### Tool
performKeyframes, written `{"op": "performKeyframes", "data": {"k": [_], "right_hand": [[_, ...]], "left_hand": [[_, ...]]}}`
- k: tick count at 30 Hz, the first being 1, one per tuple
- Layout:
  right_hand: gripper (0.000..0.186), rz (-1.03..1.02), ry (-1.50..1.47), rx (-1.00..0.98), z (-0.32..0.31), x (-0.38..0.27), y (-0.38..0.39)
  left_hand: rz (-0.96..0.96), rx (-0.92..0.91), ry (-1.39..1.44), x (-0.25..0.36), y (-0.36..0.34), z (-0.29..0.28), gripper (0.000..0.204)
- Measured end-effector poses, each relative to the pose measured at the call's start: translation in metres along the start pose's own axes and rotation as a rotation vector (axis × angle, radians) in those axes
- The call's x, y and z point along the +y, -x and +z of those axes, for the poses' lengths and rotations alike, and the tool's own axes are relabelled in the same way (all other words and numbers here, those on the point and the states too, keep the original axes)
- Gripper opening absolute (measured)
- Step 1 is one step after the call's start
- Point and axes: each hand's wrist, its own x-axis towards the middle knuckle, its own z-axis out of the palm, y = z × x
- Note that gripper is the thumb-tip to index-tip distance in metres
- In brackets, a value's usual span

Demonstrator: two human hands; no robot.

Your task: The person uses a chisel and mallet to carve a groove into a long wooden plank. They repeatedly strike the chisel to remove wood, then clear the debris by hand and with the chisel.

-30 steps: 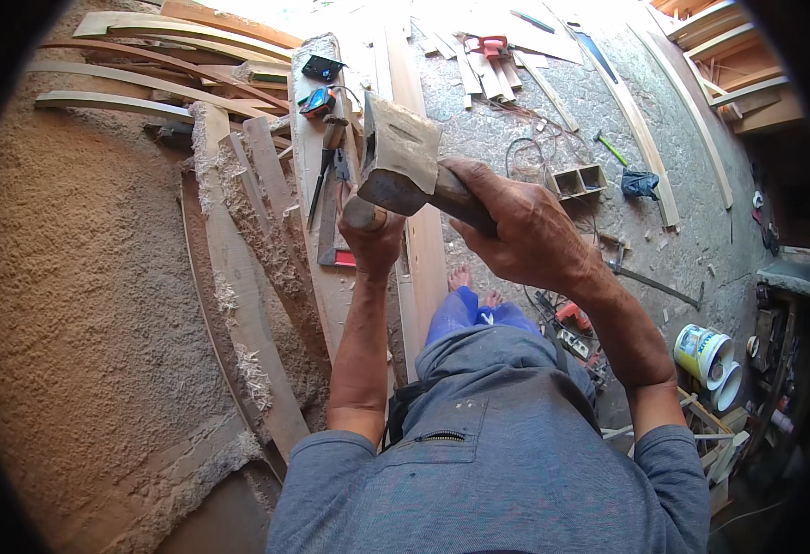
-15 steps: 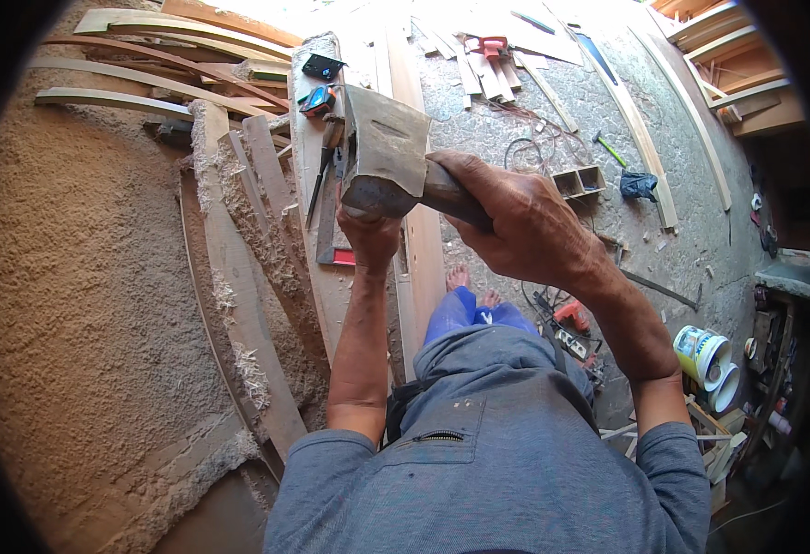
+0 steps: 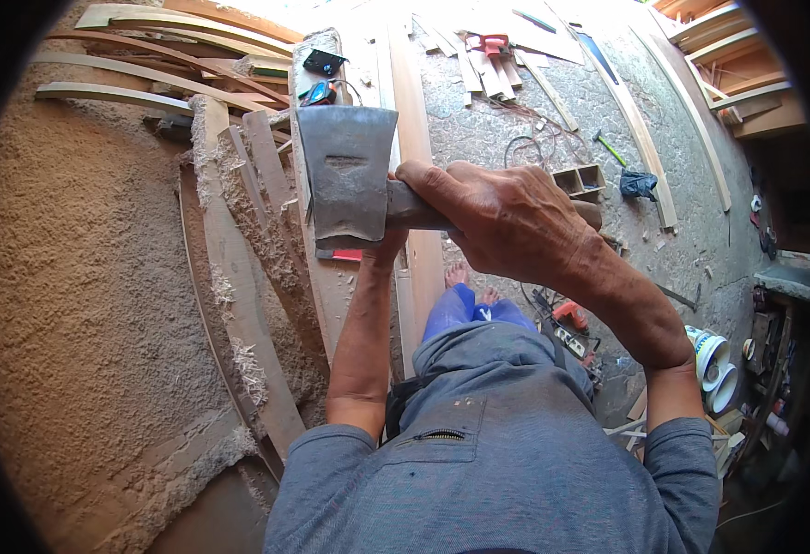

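Note:
A hatchet with a broad grey metal head (image 3: 345, 175) is raised in front of me above the plank bench. My right hand (image 3: 525, 222) is wrapped round its dark wooden handle (image 3: 416, 208), close to the head; the handle's end (image 3: 588, 214) shows past the hand. Behind the hatchet head is my left hand (image 3: 385, 247), with only its wrist side showing; its fingers are hidden. A red part of a try square (image 3: 342, 255) peeks out beside that hand on the bench (image 3: 333, 300).
A tape measure (image 3: 320, 93) and a small black box (image 3: 323, 62) lie farther up the bench. Sawdust (image 3: 100, 258) and curved wooden strips (image 3: 137, 63) fill the left side. On the floor are a green-handled hammer (image 3: 610, 148), wood offcuts, cords and white buckets (image 3: 714, 355).
The hatchet head has swung left and turned its broad face toward me. My right hand moved slightly left with it. The dark, long-shafted tool on the bench is now hidden behind the head.

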Motion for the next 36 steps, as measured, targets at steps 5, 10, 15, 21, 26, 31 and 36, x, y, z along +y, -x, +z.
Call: {"op": "performKeyframes", "data": {"k": [5, 10, 15, 21, 26, 31, 36], "right_hand": [[0.041, 0.099, 0.107, -0.213, 0.019, 0.01, -0.007], [0.04, 0.034, 0.023, -0.055, 0.003, 0.006, 0.0], [0.044, 0.118, 0.041, -0.198, 0.016, 0.009, -0.003], [0.057, 0.086, -0.123, 0.039, 0.022, 0.013, 0.016], [0.054, 0.09, -0.094, 0.058, 0.0, -0.001, 0.006], [0.042, 0.171, 0.023, -0.233, 0.012, 0.005, -0.006], [0.051, 0.15, -0.105, -0.088, 0.017, 0.007, 0.006]], "left_hand": [[0.156, -0.012, -0.341, -0.027, 0.003, -0.008, 0.029], [-0.015, -0.095, -0.096, -0.022, 0.005, -0.009, 0.024], [-0.023, -0.001, -0.085, -0.028, 0.008, -0.011, 0.033], [0.129, 0.085, -0.271, -0.057, 0.012, -0.012, 0.033], [0.003, 0.078, 0.045, -0.011, -0.006, 0.002, 0.017], [-0.106, 0.055, 0.1, -0.021, -0.002, -0.002, 0.026], [-0.019, 0.079, -0.053, -0.068, 0.008, -0.006, 0.035]]}}
